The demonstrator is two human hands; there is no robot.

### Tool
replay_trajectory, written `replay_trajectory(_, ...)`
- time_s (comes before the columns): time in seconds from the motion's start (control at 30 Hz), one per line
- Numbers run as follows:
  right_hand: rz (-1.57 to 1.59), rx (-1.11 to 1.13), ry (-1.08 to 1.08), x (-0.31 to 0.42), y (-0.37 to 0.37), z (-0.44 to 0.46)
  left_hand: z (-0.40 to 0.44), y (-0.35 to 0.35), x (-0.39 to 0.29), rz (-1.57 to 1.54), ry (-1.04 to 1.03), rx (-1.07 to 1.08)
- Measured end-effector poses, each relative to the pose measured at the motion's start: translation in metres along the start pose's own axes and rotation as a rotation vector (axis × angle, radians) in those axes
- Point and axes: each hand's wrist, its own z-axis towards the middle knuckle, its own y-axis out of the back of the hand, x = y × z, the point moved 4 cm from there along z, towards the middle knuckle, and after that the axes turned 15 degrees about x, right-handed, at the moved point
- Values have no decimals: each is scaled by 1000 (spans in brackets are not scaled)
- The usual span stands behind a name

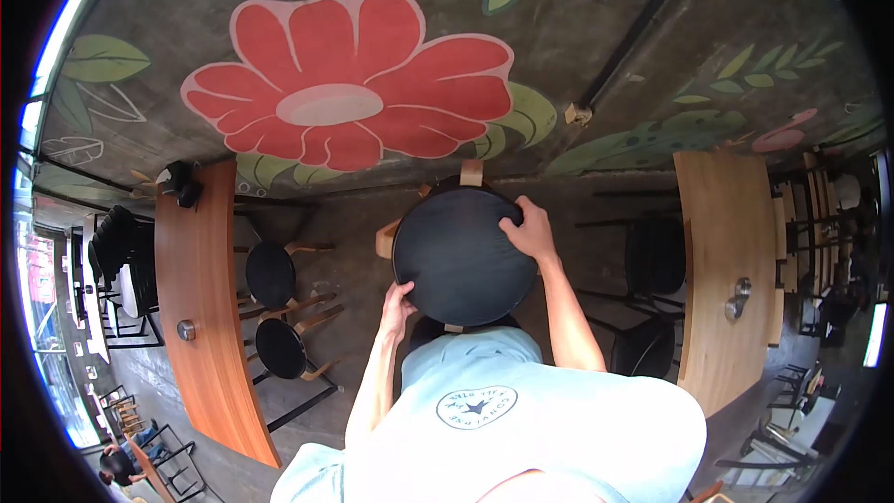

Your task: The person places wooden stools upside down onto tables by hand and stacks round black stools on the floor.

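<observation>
A round black stool seat is in front of my body, with pale wooden legs showing past its rim. My left hand grips the seat's lower left edge, its fingers bent at the rim. At the upper right edge my right hand is closed on the same seat, thumb on top and fingers round the rim. The undersides of both grips are hidden by the seat.
A reddish wooden table stands at the left with two black-seated stools beside it. A lighter wooden table and dark chairs are at the right. Ahead is a painted wall. A seated person is far lower left.
</observation>
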Motion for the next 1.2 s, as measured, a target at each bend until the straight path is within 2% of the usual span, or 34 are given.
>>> replay_trajectory(0.1,11,28,11,-20,-7,41,23,1,15,-85,57,-60)
replay_trajectory(0.17,-17,170,-73,-36,-13,67,41,7,29,-124,111,-113)
replay_trajectory(0.3,-99,221,-105,-84,-35,107,75,11,56,-198,141,-143)
replay_trajectory(0.47,-39,362,-308,-131,-56,139,125,35,92,-214,221,-186)
replay_trajectory(0.53,-48,342,-308,-154,-67,148,145,46,102,-230,219,-208)
replay_trajectory(0.6,-53,328,-309,-178,-81,159,163,53,103,-173,181,-251)
replay_trajectory(0.67,8,346,-415,-210,-96,171,185,63,106,-149,197,-291)
replay_trajectory(0.73,-31,313,-416,-249,-117,181,214,83,114,-67,116,-279)
replay_trajectory(0.83,-73,263,-411,-277,-130,189,263,123,133,90,110,-243)
replay_trajectory(1.0,-87,285,-436,-319,-159,203,308,143,136,110,212,-191)
replay_trajectory(1.07,-97,327,-485,-331,-168,207,326,164,156,241,246,-270)
replay_trajectory(1.2,-88,374,-463,-368,-195,210,344,186,190,319,257,-238)
